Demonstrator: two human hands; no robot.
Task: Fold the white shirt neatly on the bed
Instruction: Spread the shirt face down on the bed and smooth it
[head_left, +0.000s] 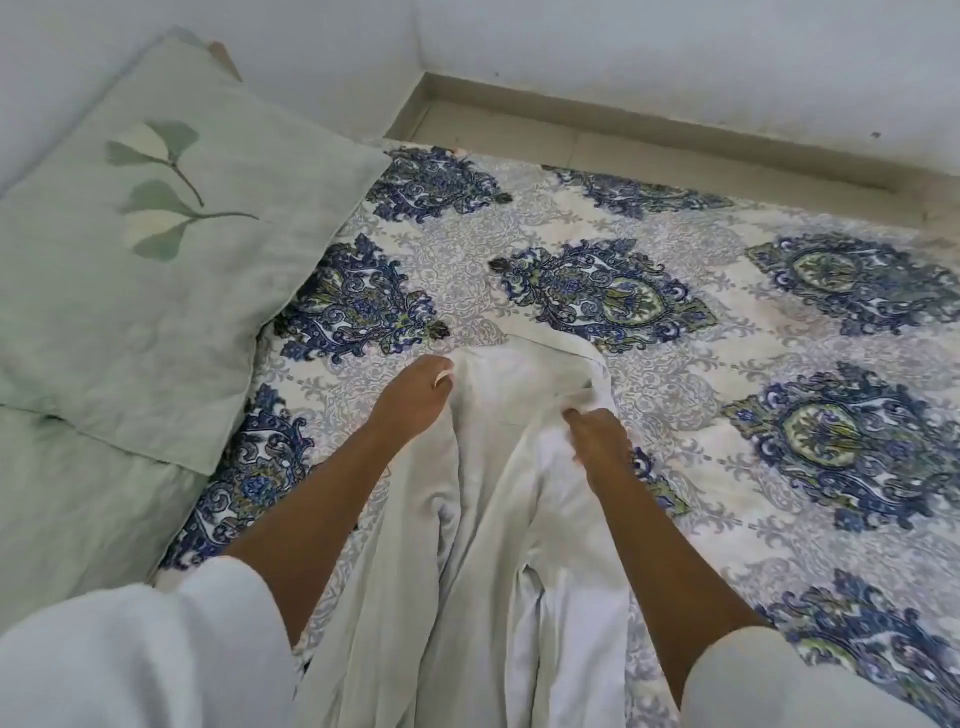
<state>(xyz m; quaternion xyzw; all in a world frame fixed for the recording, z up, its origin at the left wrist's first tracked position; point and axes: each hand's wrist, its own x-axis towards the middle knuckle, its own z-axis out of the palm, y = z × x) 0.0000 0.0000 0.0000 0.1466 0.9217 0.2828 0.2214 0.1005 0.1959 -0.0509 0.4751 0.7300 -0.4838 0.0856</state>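
Note:
The white shirt (498, 509) lies bunched and creased lengthwise on the bed (753, 322), its collar end pointing away from me. My left hand (415, 400) grips the shirt's upper left edge, fingers curled into the cloth. My right hand (597, 441) pinches the cloth on the right, just below the collar. The shirt's lower part runs toward me between my forearms and out of the bottom of the view.
A pale green pillow (156, 249) with a leaf print lies at the left, over a green sheet (67, 519). The bed cover has blue medallion patterns. A strip of floor (571, 135) and a white wall (675, 52) lie beyond the bed's far edge.

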